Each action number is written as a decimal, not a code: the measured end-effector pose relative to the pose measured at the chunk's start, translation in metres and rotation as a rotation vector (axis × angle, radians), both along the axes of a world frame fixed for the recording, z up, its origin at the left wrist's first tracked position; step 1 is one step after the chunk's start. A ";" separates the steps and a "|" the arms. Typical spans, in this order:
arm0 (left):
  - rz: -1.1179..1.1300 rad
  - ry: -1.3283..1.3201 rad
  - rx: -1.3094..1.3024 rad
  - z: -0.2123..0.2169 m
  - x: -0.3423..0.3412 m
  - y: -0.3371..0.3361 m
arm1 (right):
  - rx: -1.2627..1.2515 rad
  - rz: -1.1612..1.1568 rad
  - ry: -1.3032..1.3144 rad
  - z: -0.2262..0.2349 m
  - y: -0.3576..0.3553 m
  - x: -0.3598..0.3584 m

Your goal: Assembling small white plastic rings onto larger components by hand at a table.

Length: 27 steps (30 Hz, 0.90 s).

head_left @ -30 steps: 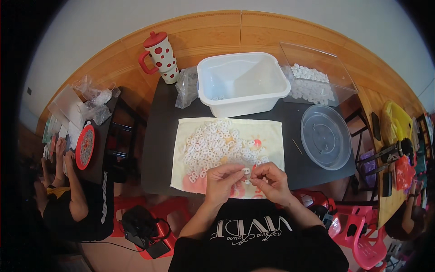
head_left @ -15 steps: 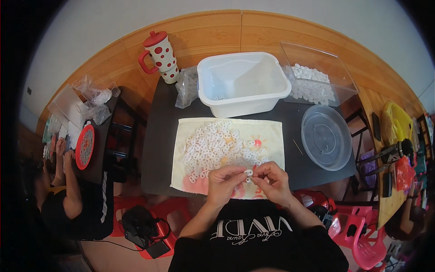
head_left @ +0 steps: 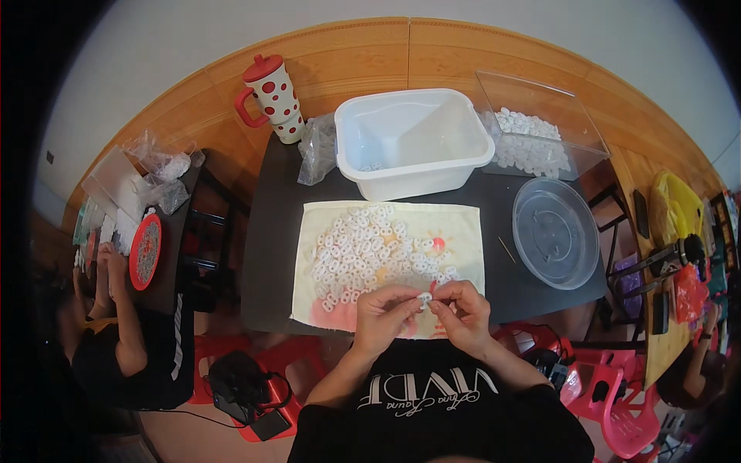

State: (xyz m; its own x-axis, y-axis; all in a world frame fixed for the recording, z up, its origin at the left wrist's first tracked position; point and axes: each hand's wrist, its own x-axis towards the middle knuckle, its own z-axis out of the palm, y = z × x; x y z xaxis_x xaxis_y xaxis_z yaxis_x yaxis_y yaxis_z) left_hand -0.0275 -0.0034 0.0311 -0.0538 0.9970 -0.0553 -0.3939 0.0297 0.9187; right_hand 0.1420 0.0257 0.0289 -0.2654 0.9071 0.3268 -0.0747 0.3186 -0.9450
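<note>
Between the fingertips of both hands is a small white plastic piece, held over the near edge of a pale yellow cloth. My left hand pinches it from one side, and my right hand grips it from the other with thumb and forefinger. The fingers partly cover the piece. Beyond my hands, a heap of small white plastic pieces with two holes lies spread on the cloth, thickest to the left.
A white tub stands behind the cloth, with a few pieces inside. Right of it are a clear box of white parts, a round clear lid and a thin stick. A spotted tumbler stands back left. A co-worker sits left.
The piece between my fingertips has turned slightly, and my right fingers have shifted on it. At the left, the co-worker's hands have moved.
</note>
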 end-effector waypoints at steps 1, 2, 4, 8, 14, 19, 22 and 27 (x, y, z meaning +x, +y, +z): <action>0.005 -0.014 0.002 0.001 0.000 0.000 | -0.009 -0.005 0.014 0.001 0.000 0.000; 0.005 -0.015 0.002 0.000 0.000 0.000 | -0.017 -0.010 0.028 0.002 0.000 -0.001; -0.017 -0.022 0.002 0.000 -0.001 -0.001 | -0.006 -0.013 0.037 0.003 0.000 -0.002; -0.029 -0.012 0.002 0.002 -0.002 -0.001 | 0.036 -0.033 0.033 -0.002 -0.001 -0.002; -0.055 0.051 0.077 0.004 -0.003 -0.002 | -0.027 -0.047 0.095 -0.008 -0.005 -0.005; -0.089 0.077 0.009 0.005 -0.005 0.000 | -0.064 0.047 -0.034 0.001 -0.002 0.005; -0.045 0.253 0.124 -0.005 0.001 -0.001 | 0.157 0.045 -0.185 0.007 0.014 0.005; 0.067 0.859 0.475 -0.007 0.002 -0.001 | 0.466 0.054 -0.375 0.005 0.017 0.011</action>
